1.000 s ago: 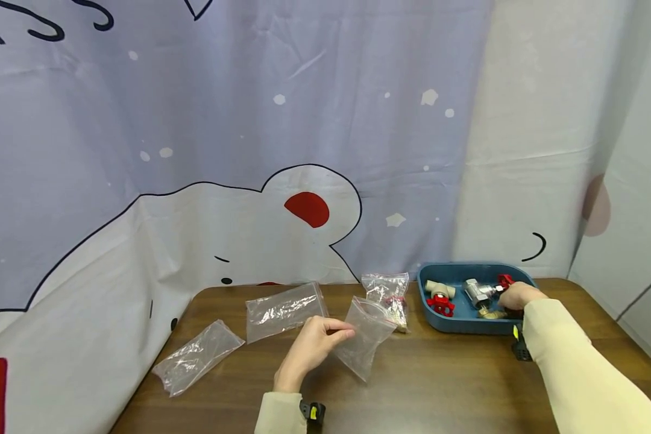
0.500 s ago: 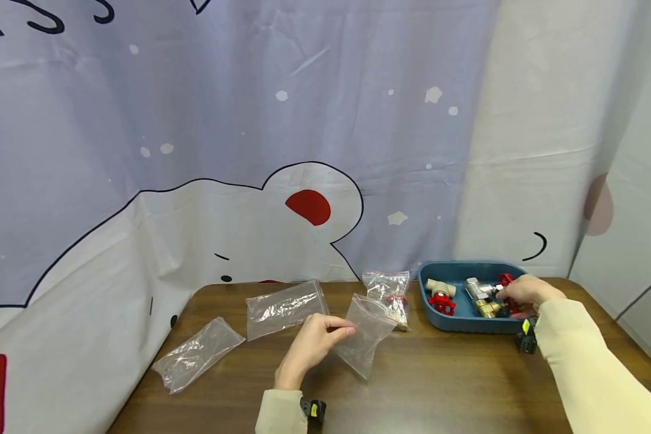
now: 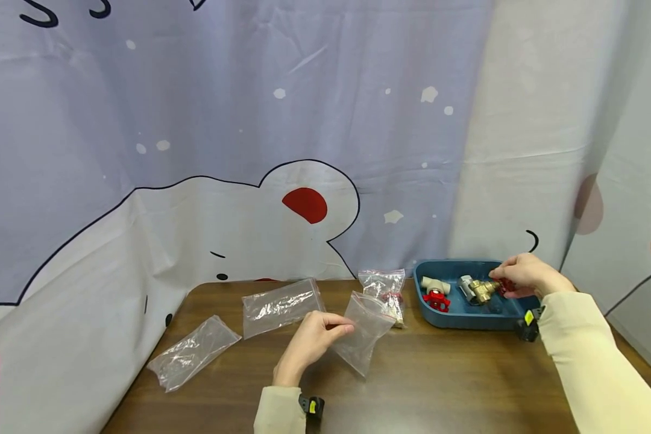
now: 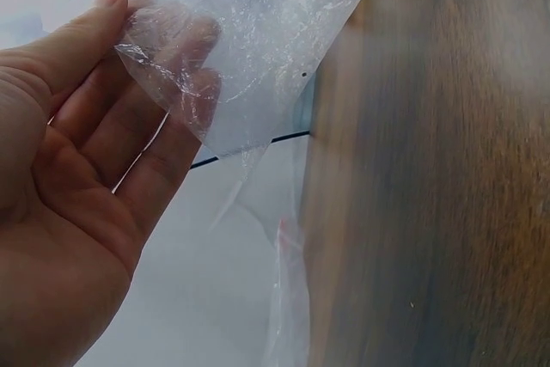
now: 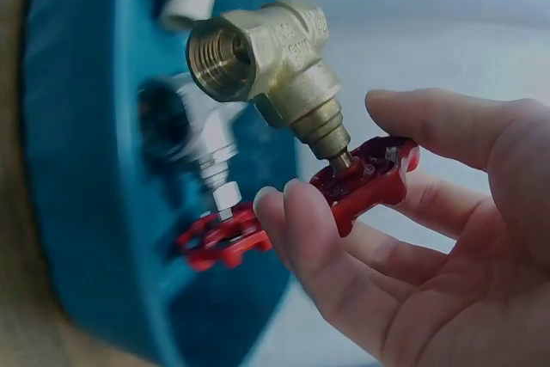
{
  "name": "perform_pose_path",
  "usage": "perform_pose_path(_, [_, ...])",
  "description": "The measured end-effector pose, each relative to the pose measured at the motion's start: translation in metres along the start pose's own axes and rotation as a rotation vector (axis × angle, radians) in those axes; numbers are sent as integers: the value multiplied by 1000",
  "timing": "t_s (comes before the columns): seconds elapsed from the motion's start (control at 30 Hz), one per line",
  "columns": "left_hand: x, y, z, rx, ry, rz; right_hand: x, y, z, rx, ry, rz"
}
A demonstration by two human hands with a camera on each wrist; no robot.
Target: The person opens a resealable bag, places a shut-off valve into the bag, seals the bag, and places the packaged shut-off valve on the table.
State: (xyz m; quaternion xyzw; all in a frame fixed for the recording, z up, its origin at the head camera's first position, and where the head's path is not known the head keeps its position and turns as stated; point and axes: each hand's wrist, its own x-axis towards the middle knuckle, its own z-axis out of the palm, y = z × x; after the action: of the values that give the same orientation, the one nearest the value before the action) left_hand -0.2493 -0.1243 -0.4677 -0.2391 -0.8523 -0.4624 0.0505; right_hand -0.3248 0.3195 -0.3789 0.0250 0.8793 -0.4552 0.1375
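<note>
The right hand (image 3: 528, 276) grips a brass valve (image 5: 288, 66) by its red handwheel (image 5: 369, 182), thumb on one side of the rim and fingers on the other. The valve is held up over the right part of a blue tray (image 3: 461, 322), its threaded mouth facing away from the palm. Below it in the tray lies a silver valve (image 5: 202, 126) with a red wheel of its own; at the left end is a cream valve (image 3: 435, 286) with another red wheel.

The left hand (image 3: 313, 340) pinches a clear bag (image 3: 360, 342) near its upper edge, between thumb and fingers. The bag hangs tilted, one corner pointing down; whether that corner touches the tabletop (image 3: 412, 386) cannot be told. Just behind it, beside the tray, lies a filled bag (image 3: 382, 286) showing red and brass-coloured contents. Two flat clear bags (image 3: 282, 308) lie farther left, near each other. A patterned curtain (image 3: 239, 108) hangs behind.
</note>
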Motion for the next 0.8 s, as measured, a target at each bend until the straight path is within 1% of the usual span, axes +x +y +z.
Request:
perform_pose_path(0.13, [0,-1,1,-4,-4,5,-6,-16,3,-43,5,-58])
perform_pose_path(0.3, [0,0,1,-7,-4,13,-18,-38,9,-86,9,-137])
perform_pose_path(0.53, [1,1,2,2,-5,-5,-34,-68,24,-183,72,-226])
perform_pose_path(0.67, [1,1,2,1,-4,-7,-46,-84,36,-173,99,-248])
perform_pose_path(0.8, [2,2,2,7,-5,-11,-57,-97,49,-163,107,-272])
